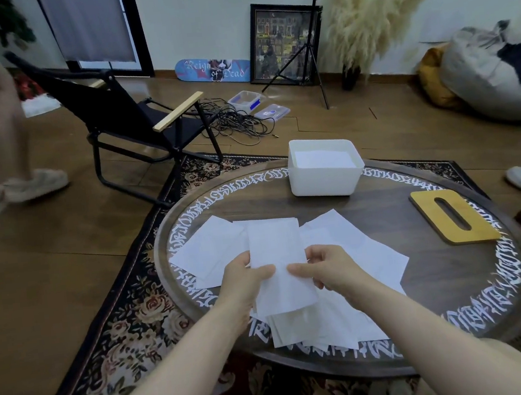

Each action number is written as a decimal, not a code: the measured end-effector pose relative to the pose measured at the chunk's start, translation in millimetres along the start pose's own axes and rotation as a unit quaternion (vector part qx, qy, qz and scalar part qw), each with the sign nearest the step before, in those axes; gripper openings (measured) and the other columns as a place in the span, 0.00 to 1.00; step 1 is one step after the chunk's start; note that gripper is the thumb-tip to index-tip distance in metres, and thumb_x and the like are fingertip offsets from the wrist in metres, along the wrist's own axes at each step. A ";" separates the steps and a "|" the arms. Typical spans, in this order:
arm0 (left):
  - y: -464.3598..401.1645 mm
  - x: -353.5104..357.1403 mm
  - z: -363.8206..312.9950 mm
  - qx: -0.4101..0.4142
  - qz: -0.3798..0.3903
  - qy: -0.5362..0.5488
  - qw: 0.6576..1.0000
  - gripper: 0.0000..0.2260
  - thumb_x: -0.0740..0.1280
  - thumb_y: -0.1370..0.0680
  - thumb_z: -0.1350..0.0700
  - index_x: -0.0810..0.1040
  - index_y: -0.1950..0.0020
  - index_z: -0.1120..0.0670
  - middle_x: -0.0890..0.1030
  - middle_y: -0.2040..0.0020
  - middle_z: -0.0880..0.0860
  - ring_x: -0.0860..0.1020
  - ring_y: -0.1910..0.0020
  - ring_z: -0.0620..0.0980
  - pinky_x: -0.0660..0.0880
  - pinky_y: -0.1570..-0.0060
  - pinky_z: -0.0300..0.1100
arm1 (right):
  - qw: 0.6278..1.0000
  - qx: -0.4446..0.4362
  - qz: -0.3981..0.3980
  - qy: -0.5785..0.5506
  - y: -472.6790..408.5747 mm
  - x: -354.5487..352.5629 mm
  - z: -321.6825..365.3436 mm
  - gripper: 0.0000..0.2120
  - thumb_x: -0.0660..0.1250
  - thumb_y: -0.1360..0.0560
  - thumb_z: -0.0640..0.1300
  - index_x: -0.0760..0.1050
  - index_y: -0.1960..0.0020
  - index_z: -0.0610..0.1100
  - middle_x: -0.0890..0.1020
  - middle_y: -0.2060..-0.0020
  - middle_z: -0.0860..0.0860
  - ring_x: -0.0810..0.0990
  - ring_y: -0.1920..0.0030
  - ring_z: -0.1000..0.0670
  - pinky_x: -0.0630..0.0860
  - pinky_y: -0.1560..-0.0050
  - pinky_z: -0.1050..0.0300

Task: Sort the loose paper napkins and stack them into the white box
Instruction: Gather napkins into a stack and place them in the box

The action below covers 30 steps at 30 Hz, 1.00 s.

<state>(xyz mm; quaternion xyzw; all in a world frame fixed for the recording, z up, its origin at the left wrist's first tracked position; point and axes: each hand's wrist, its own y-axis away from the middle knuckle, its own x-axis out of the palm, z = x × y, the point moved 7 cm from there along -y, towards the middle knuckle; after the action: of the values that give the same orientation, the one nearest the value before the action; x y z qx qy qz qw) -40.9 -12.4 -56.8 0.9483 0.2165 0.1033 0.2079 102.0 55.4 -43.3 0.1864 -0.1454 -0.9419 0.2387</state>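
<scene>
My left hand (245, 277) and right hand (326, 271) pinch one napkin (277, 260) by its side edges above the loose pile (347, 317). It's light, limp, tearable; I'd grip gently. Beyond sits the box (324, 183), napkins already inside.

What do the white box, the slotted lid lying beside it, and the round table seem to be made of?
White box: likely matte plastic, with smooth, uniform walls and rounded corners.
Slotted lid: probably bamboo or light wood, honey-coloured, flat, satin finish; grain is too small to confirm.
Round table: dark wood-look top with faint grain and white painted lettering round the rim; whether solid or veneer cannot be told.
</scene>
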 end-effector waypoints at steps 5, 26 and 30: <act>-0.2 -8.9 -2.1 0.009 -0.033 -0.009 0.999 0.10 0.65 0.25 0.71 0.78 0.50 0.57 0.82 0.48 0.59 0.80 0.49 0.60 0.78 0.47 0.54 | 1.000 -0.009 -0.012 0.011 -2.0 -4.3 0.2 0.06 0.73 0.29 0.38 0.76 0.60 0.42 0.77 0.75 0.54 0.66 0.75 0.53 0.62 0.77 0.69; -1.0 -78.1 -5.1 -0.003 -0.145 -0.008 0.989 0.08 0.61 0.22 0.68 0.76 0.47 0.58 0.80 0.50 0.57 0.78 0.50 0.60 0.77 0.47 0.54 | 0.954 0.029 -0.056 0.293 -23.3 -59.8 -34.1 0.18 0.73 0.30 0.47 0.74 0.42 0.47 0.77 0.53 0.51 0.77 0.58 0.51 0.72 0.59 0.58; -0.7 -75.2 -6.2 -0.001 -0.140 -0.006 0.990 0.08 0.61 0.22 0.68 0.77 0.52 0.56 0.80 0.52 0.56 0.78 0.51 0.59 0.77 0.49 0.52 | 0.957 0.035 -0.030 0.285 -22.3 -32.0 -34.6 0.19 0.75 0.31 0.52 0.73 0.45 0.48 0.76 0.54 0.52 0.77 0.58 0.52 0.72 0.58 0.59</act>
<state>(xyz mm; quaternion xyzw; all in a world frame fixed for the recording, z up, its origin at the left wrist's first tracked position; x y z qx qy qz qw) -109.5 -43.7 -59.5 0.9088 0.3462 0.0680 0.2225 133.8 83.9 -73.1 0.4599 -0.0987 -0.8505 0.2356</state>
